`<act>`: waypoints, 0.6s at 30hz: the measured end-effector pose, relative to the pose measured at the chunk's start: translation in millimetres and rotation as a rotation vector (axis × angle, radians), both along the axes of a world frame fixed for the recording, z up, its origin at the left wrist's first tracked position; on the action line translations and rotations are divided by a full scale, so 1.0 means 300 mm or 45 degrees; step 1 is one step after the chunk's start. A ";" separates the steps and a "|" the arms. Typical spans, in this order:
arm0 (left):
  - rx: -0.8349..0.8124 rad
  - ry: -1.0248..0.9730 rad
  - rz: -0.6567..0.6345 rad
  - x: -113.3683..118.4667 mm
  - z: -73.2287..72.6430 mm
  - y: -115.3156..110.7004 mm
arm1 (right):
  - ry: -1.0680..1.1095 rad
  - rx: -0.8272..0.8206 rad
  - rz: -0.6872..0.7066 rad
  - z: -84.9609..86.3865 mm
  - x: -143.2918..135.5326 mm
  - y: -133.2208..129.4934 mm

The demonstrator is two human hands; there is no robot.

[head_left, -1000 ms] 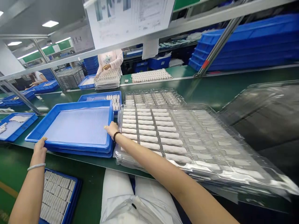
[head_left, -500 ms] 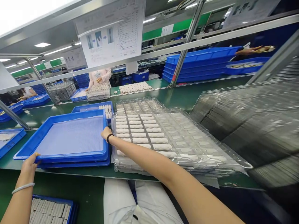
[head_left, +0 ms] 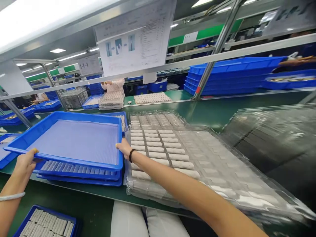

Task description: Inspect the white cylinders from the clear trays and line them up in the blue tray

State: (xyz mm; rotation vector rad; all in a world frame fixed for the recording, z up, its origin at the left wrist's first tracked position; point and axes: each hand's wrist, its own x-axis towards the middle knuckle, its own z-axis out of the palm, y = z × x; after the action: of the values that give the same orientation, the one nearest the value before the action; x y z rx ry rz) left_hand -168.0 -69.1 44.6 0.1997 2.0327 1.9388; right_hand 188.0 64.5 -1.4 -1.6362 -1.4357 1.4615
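Observation:
My left hand (head_left: 26,161) grips the near left edge of a blue tray (head_left: 74,140) lined with a pale sheet. At the tray's right rim, my right hand (head_left: 123,148) is closed on the edge. The tray is raised and tilted over another blue tray (head_left: 81,175), where a row of pale grey pieces shows. My right forearm crosses over a stack of clear plastic trays (head_left: 148,187), whose left columns hold white rolls (head_left: 158,154).
A lower blue tray of grey pieces (head_left: 49,223) sits at the bottom left. Blurred clear trays (head_left: 276,141) stand at the right. Behind are stacked blue trays (head_left: 222,79), metal posts and a person in pink (head_left: 115,86).
The lined blue tray has risen off the stack in both hands, uncovering grey pieces in the tray below. The whole view has shifted, with the scene sliding right and slightly down.

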 end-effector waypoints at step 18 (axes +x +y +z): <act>0.264 -0.230 -1.123 0.821 -0.089 0.082 | -0.287 0.545 -1.001 0.329 1.048 -0.469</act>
State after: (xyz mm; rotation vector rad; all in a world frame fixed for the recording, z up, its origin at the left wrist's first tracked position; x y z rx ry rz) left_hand 78.4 -44.6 17.9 0.7843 1.2779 1.4981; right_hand 502.5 -76.3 97.4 -1.8039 -0.9287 0.5072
